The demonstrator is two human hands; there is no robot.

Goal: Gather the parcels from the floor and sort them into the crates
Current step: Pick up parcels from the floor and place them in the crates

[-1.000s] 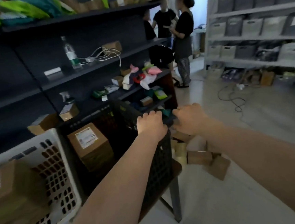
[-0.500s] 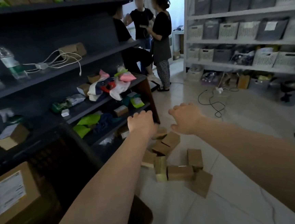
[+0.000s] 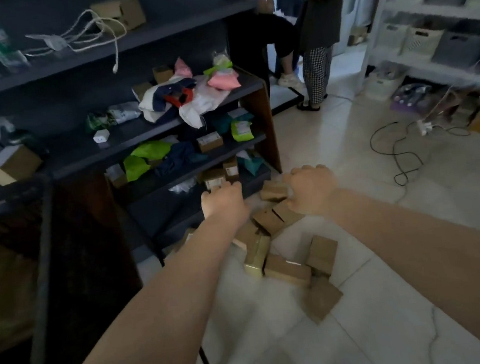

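Note:
Several brown cardboard parcels [image 3: 268,223] lie in a loose pile on the pale tiled floor, at the foot of the dark shelf. One parcel [image 3: 321,251] stands at the pile's right, another [image 3: 324,296] lies nearest to me. My left hand [image 3: 223,200] reaches out above the pile's left end, fingers bent downward and holding nothing. My right hand [image 3: 312,191] hovers right beside the farthest parcel [image 3: 273,192], fingers loosely curled with nothing in them. The black crate [image 3: 42,271] shows only as a dark rim at the far left.
A dark shelf unit [image 3: 153,128] on the left holds coloured bags, small boxes and a cable. Two people [image 3: 318,24] stand at the back. A black cable [image 3: 399,153] loops over the floor. White shelves [image 3: 426,69] with baskets line the right wall.
My view has swung from the crates down to the floor pile. Both hands left the black crate's rim and moved forward and down, close over the parcels.

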